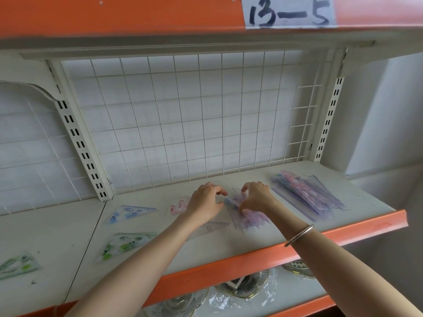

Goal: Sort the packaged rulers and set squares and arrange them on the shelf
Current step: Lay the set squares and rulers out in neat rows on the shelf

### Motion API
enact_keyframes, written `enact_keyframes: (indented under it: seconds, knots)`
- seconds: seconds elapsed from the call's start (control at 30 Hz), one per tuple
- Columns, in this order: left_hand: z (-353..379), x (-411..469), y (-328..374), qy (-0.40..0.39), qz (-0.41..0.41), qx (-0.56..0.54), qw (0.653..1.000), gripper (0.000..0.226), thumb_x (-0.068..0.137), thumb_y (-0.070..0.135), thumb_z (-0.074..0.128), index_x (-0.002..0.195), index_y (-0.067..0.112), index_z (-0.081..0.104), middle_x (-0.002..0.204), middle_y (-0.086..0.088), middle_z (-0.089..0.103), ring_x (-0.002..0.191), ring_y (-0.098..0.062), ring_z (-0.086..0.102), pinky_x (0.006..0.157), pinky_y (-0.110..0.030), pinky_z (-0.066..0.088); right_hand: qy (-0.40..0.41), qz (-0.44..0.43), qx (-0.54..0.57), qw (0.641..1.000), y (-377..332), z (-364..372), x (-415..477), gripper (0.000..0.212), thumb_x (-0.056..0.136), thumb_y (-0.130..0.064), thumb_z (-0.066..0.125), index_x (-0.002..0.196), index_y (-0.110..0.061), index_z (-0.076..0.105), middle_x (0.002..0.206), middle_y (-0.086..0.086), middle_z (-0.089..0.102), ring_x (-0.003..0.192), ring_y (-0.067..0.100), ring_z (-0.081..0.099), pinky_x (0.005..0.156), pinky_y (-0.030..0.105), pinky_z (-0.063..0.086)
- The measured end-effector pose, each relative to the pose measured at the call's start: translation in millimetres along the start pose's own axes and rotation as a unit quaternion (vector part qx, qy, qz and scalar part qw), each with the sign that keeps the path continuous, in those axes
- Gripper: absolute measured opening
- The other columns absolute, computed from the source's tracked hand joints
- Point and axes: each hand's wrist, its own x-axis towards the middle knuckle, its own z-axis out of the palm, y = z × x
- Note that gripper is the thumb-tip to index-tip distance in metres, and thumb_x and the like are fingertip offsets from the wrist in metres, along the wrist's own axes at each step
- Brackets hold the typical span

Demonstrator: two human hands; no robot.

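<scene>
Reaching over the white shelf board with an orange front lip point(240, 243), both hands are set at a fanned stack of purple-tinted packaged set squares point(249, 217) lying mid-shelf. The right hand point(256, 197) is curled onto the stack, with thumb and fingers pinching the packs. The left hand point(204, 202) is curled at the stack's left edge — whether a pack is pinched cannot be told. Single packs are laid to the left: a pink set square point(179, 205), a blue set square point(130, 213) and a green set square point(126, 245). A pile of long purple and pink packaged rulers point(306, 195) lies at the right end. A handwritten paper label point(289, 11) on the upper shelf front reads "13—5"; print on the packs is too small to be read.
</scene>
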Motion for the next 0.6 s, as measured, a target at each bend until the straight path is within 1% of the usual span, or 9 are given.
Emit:
enact_keyframes:
  seconds: [0.13, 0.27, 0.4, 0.5, 0.6]
  knots:
    - [2.4, -0.1, 1.9, -0.004, -0.002, 0.002, 1.0, 0.026, 0.089, 0.019, 0.059, 0.114, 0.021, 0.064, 0.116, -0.001, 0.056, 0.108, -0.018, 0.053, 0.094, -0.034, 0.044, 0.009, 0.009, -0.006, 1.0, 11.1, -7.2, 0.4, 0.062, 0.068, -0.033, 0.08, 0.123, -0.016, 0.056, 0.123, 0.01, 0.054, 0.118, 0.028, 0.043, 0.094, 0.032, 0.034]
    - [7.8, 2.0, 6.3, -0.002, -0.013, 0.014, 1.0, 0.025, 0.09, 0.019, 0.058, 0.114, 0.022, 0.065, 0.116, 0.0, 0.058, 0.108, -0.019, 0.054, 0.093, -0.032, 0.043, 0.014, -0.002, 0.008, 1.0, 17.3, -10.9, -1.3, 0.062, 0.069, -0.036, 0.08, 0.123, -0.014, 0.058, 0.123, 0.009, 0.056, 0.12, 0.027, 0.043, 0.097, 0.032, 0.033]
    - [16.3, 5.0, 13.2, -0.003, -0.041, 0.097, 0.994, 0.025, 0.091, 0.018, 0.052, 0.11, 0.021, 0.068, 0.114, 0.001, 0.067, 0.111, -0.023, 0.055, 0.095, -0.031, 0.037, 0.028, -0.002, 0.042, 0.999, 24.1, -12.9, -3.5, 0.065, 0.069, -0.041, 0.08, 0.122, -0.009, 0.059, 0.123, 0.01, 0.059, 0.121, 0.027, 0.046, 0.098, 0.032, 0.036]
    - [23.3, 6.7, 18.4, -0.025, -0.042, 0.175, 0.983, 0.03, 0.084, 0.011, 0.047, 0.101, 0.019, 0.071, 0.104, -0.005, 0.069, 0.107, -0.029, 0.055, 0.091, -0.033, 0.035, 0.037, -0.007, 0.047, 0.998, 27.4, -15.0, -6.3, 0.061, 0.073, -0.034, 0.079, 0.122, -0.005, 0.06, 0.124, 0.01, 0.059, 0.121, 0.027, 0.046, 0.096, 0.031, 0.038]
    - [27.7, 6.3, 22.2, -0.035, -0.024, 0.22, 0.975, 0.028, 0.085, 0.01, 0.046, 0.099, 0.016, 0.069, 0.103, -0.007, 0.068, 0.106, -0.03, 0.053, 0.09, -0.032, 0.034, 0.048, -0.015, 0.053, 0.997, 29.2, -16.4, -8.1, 0.058, 0.072, -0.029, 0.081, 0.121, -0.005, 0.06, 0.122, 0.011, 0.06, 0.119, 0.027, 0.048, 0.094, 0.031, 0.04]
